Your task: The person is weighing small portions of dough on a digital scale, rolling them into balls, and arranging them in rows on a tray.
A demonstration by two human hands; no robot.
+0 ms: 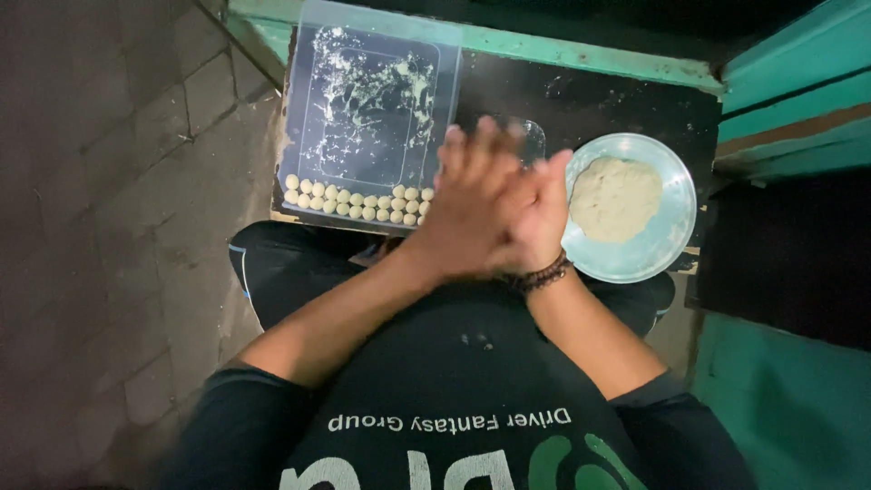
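Note:
My left hand [463,204] and my right hand [543,213] are pressed palm to palm above the near edge of a dark table [626,100], fingers stretched out and blurred. Whatever lies between the palms is hidden. A beaded bracelet [542,274] circles my right wrist. Just right of my hands stands a pale blue bowl [670,243] holding a lump of pale dough [615,198]. To their left lies a clear plastic tray [363,100] dusted with flour, with two rows of several small dough balls [358,201] along its near edge.
A small clear container [533,136] peeks out behind my fingers. Green painted wood [590,54] borders the table at the back and right. Grey paving [118,181] covers the ground to the left. My lap in dark clothes is below the table.

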